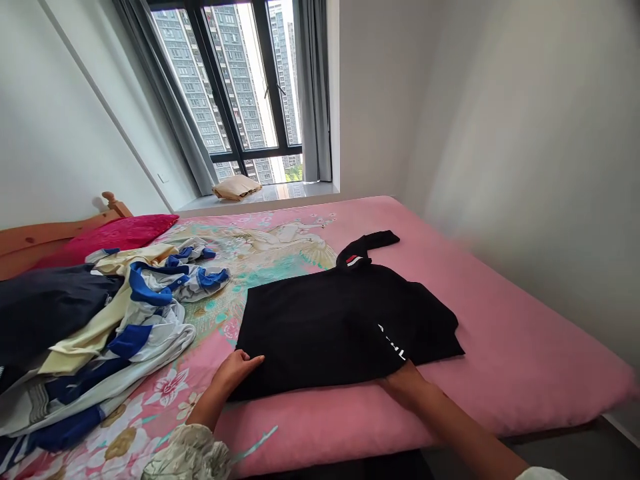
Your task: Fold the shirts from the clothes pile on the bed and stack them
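A black long-sleeved shirt (310, 333) lies spread sideways near the front edge of the bed, one sleeve stretched away toward the far side. White lettering marks its near part, and a small red and white patch shows by the far sleeve. At the shirt's near left corner, my left hand (237, 370) is closed on the fabric edge, thumb pointing right. My right hand (400, 381) reaches in under the near right part of the shirt, below the lettering. Black cloth covers its fingers, so their pose is hidden.
The pink flowered bed sheet (500, 347) lies beneath. A heap of white, blue, yellow and dark clothes (145, 320) is at left, before a red pillow (120, 237) and wooden headboard (55, 233). A folded beige cloth (237, 187) sits on the windowsill. A wall borders the right.
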Motion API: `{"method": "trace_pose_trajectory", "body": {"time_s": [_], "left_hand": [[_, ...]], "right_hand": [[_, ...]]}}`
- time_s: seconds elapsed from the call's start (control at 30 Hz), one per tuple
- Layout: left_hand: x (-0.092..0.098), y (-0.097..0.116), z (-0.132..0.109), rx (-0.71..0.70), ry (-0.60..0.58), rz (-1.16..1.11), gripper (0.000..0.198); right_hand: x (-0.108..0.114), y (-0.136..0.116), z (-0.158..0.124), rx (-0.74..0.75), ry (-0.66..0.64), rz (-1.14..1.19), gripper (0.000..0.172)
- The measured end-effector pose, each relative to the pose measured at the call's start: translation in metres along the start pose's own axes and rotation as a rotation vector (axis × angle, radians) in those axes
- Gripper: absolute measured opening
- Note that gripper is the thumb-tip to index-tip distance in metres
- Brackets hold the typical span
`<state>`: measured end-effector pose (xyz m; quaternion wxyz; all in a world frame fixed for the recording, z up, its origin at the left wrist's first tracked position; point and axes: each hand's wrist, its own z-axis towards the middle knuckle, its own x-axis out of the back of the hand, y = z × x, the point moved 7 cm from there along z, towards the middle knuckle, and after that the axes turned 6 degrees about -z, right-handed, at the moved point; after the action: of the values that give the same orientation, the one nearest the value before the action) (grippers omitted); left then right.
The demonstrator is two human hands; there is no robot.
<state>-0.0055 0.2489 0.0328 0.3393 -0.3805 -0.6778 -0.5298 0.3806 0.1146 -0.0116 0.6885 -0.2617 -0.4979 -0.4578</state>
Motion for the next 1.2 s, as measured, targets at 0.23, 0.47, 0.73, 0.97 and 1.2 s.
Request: {"method": "trace_pose_trajectory", "body": {"time_s": [0.23,0.47,0.73,0.97,1.2], "left_hand": [[0.000,0.005,-0.013,-0.035,0.036,0.052,0.036],[0.003,0.014,-0.037,0.083,0.074,0.154,0.047],[0.004,0.009,-0.072,0.161,0.125,0.152,0.045],[-0.004,0.025,-0.086,0.055,0.152,-0.100,0.009],[-0.019,0.030,-0.082,0.283,0.038,-0.676,0.012]], "right_hand": [[0.002,-0.002,0.002,0.012,-0.036,-0.017,0.050],[-0.001,0.000,0.003,-0.059,-0.104,0.121,0.051],[-0.022,0.005,-0.006,-0.132,-0.058,0.126,0.055],[-0.034,0.002,-0.010,-0.066,-0.094,0.155,0.051],[-0.011,0.000,0.001,-0.084,-0.096,0.190,0.049]]}}
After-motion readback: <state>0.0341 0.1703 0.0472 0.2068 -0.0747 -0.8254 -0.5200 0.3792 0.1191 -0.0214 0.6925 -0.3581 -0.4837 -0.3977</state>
